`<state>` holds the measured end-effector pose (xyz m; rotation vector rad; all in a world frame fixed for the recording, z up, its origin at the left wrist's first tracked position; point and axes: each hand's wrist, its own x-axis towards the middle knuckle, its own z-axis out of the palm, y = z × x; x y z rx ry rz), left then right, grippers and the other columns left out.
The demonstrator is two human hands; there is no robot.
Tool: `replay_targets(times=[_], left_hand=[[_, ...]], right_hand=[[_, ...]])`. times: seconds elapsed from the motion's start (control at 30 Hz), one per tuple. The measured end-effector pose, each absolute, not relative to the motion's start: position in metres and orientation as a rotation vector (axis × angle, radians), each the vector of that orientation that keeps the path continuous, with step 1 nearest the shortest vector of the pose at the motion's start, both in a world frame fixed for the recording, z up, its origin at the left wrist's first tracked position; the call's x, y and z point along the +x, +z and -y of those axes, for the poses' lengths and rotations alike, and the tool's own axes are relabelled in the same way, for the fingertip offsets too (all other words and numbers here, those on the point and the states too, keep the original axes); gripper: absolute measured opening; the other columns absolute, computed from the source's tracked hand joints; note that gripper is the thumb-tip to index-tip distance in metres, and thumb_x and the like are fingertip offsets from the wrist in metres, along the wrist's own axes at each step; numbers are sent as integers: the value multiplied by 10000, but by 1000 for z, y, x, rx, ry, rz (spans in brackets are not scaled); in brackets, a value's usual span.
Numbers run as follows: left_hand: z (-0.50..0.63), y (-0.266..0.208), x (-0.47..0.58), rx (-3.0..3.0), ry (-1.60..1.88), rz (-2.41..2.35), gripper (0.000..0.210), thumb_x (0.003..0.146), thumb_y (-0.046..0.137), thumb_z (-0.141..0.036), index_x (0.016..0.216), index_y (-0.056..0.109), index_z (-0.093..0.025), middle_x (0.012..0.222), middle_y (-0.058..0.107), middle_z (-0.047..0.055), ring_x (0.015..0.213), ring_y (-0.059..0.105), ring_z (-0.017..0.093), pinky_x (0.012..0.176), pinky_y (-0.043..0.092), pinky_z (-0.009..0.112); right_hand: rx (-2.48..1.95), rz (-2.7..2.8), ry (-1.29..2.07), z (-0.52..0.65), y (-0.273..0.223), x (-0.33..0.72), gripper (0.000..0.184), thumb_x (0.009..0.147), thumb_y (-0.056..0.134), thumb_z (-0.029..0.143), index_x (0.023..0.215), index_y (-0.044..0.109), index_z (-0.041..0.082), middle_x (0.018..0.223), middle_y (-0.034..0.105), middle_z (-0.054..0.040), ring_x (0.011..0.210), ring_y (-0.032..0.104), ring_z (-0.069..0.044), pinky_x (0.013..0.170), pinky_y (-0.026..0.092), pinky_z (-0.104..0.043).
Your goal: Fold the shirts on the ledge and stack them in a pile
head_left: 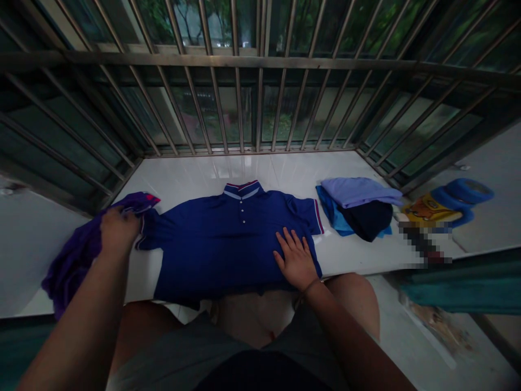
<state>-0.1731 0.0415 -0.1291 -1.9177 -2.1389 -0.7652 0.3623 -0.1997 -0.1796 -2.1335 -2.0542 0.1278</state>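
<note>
A dark blue polo shirt [220, 239] lies spread face up on a white tiled ledge, its collar toward the window and its hem at the near edge. My right hand [296, 259] rests flat on the right side of the shirt, palm down with fingers apart. At the cuff of the sleeve on the left, my left hand [120, 228] has its fingers curled together, seemingly pinching the cuff; the fingertips are dim and partly hidden. Beneath and beside that hand, a crumpled purple garment [77, 255] with a bit of red lies on the ledge.
To the right sits a small pile of folded clothes [358, 198] in lilac, light blue and navy. Farther right stands a blue and yellow container [443, 203], near a pixelated patch. Metal window bars [260, 62] rise behind the white ledge [285, 168]. Teal cloth [468, 282] hangs at lower right.
</note>
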Motion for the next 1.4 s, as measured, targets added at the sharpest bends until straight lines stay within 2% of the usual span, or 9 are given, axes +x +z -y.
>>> replay_targets(times=[0.13,0.23,0.4,0.5,0.67,0.87,1.0,1.23,1.4], left_hand=[[-21,-136,-46,-2500,-635,1918,612,1130,404,-452,1580,636,-109,1697,613,225,1619,548,347,1373,420,530],[3,-159,21,-2584,-273,2023,713,1143,422,-564,1707,556,-150,1847,431,208,1734,380,395,1415,307,627],[16,-179,35,-2486,-166,2092,805,1158,349,-667,1821,405,-215,1917,281,153,1783,261,390,1429,239,652],[13,-176,29,-2499,-179,2089,802,1157,353,-670,1820,412,-223,1916,287,144,1787,254,378,1435,226,637],[14,-173,32,-2498,-222,2107,790,1152,390,-653,1812,430,-221,1910,300,144,1782,266,388,1434,213,651],[16,-170,34,-2493,-215,2128,786,1156,373,-662,1814,427,-235,1917,296,128,1784,265,368,1441,220,621],[16,-171,33,-2492,-233,2123,781,1156,386,-654,1805,443,-224,1913,304,133,1782,271,372,1443,217,623],[15,-171,33,-2491,-244,2114,769,1153,397,-644,1797,456,-228,1903,327,140,1782,276,368,1440,223,624],[15,-172,33,-2487,-241,2114,771,1154,397,-630,1794,460,-206,1902,321,149,1781,277,370,1441,218,627]], right_hand=[[-2123,2052,120,200,-183,362,654,1166,522,467,1787,486,263,1887,363,-98,1752,338,-374,1408,250,-665],[-2067,2046,104,198,-181,366,618,1163,529,470,1741,554,254,1850,443,-123,1710,411,-379,1386,290,-664],[-1911,1993,77,178,-154,416,493,1196,401,380,1215,862,208,1271,842,-160,1244,731,-312,1188,520,-479],[-2201,1687,-106,150,-139,458,522,1187,377,398,1220,823,129,1184,807,-237,1170,725,-367,1118,534,-510],[-2533,1287,122,105,-147,491,550,1018,730,482,1338,744,35,1338,734,-366,1245,730,-445,1074,557,-543],[-2488,1099,306,104,-146,512,261,925,739,350,1011,842,126,968,824,-211,1009,794,-354,949,589,-435],[-2393,934,369,118,-137,523,367,972,623,435,930,833,137,822,794,-147,858,775,-307,806,591,-385],[-2164,921,285,127,-127,491,541,933,692,461,1332,736,99,1166,836,-186,1002,787,-305,893,630,-407],[-1645,1980,458,143,-111,433,483,1034,692,455,1471,736,255,1434,794,-119,1284,763,-303,1178,584,-479]])
